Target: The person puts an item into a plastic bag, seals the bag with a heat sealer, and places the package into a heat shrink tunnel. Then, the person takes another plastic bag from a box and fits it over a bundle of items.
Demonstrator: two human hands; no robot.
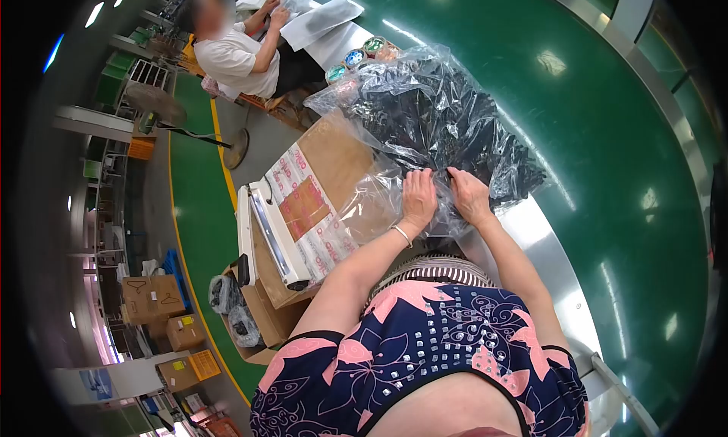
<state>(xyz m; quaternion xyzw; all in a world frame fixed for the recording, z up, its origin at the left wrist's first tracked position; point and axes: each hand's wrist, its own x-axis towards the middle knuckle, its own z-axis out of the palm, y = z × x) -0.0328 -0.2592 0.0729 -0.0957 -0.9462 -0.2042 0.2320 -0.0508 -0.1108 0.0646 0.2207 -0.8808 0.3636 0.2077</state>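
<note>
A large clear plastic bag (432, 107) full of black items lies on the bench in front of me; what the items are I cannot make out through the creased film. My left hand (419, 197) grips the near part of the bag, its fingers bent down onto the plastic. Close beside it, my right hand (471, 196) pinches the same bag between thumb and fingers. Loose film spreads left from my hands over a cardboard box (334, 149). A white bar-shaped device, resembling a heat sealer (274, 236), rests on that box.
Several tape rolls (354, 58) stand behind the bag. A green surface (607, 172) curves along the right. Another person (239, 62) sits at the far left handling plastic. A pedestal fan (155, 105) and an open carton (246, 316) stand at left.
</note>
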